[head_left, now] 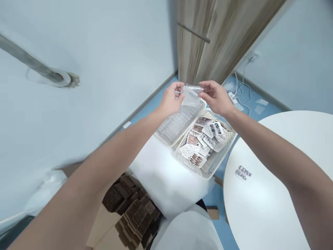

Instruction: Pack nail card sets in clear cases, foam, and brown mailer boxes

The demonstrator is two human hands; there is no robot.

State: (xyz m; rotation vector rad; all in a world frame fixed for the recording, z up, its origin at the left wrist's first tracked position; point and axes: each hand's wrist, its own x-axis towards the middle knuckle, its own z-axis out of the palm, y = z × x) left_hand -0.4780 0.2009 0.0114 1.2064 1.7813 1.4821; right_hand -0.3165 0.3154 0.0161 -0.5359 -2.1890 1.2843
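Between my two hands is a clear plastic piece (191,93), a thin case or sleeve; I cannot tell which. My left hand (171,99) pinches its left side, and the fingers of my right hand (216,98) close on its right edge. Right below lies a white basket (169,143) filled with rows of clear plastic cases (175,123). Beside it, to the right, a second white basket (209,173) holds a loose heap of cards with press-on nails (197,140) in brown, pink and dark shades.
A round white table (262,205) on the right carries one set of press-on nails (243,173). Folded brown cardboard (137,208) fills a box at lower left. Behind stand a wood-grain cabinet (208,45) and a power strip (232,97) with cables on the blue floor.
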